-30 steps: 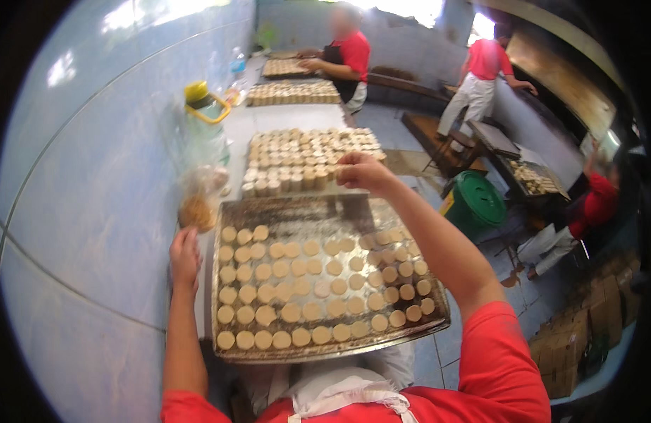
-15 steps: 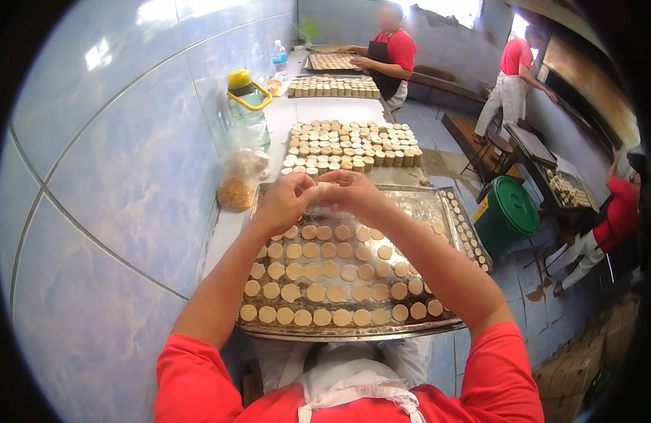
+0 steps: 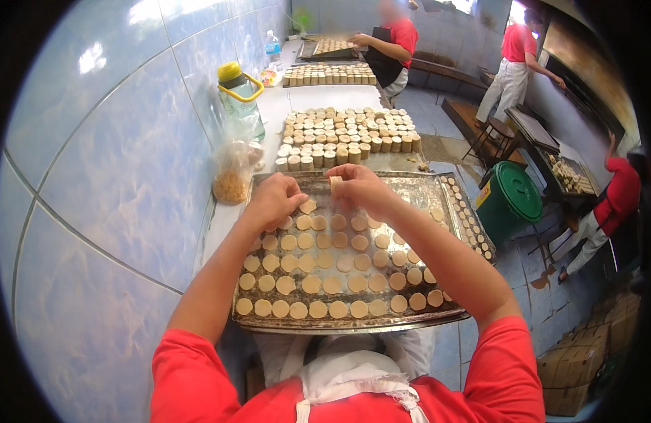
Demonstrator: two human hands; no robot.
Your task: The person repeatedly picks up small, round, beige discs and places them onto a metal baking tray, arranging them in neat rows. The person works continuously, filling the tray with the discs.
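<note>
Baking tray (image 3: pixel 410 199), beneath both hands; rows of dough discs (image 3: pixel 358 283) bodyward. Dough stack (image 3: pixel 335 185) is pinched by right hand (image 3: pixel 366 192); left hand (image 3: pixel 274 200) narrowed at a disc, hold undetermined. Disc-laying judged under way; light, spaced release seemingly called for.

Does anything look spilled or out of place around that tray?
A few loose bits lie beyond the tray, apart from the neat stacks. On the tray, one disc looks paler than its neighbours, and another disc by the left hand has an uneven outline.
</note>
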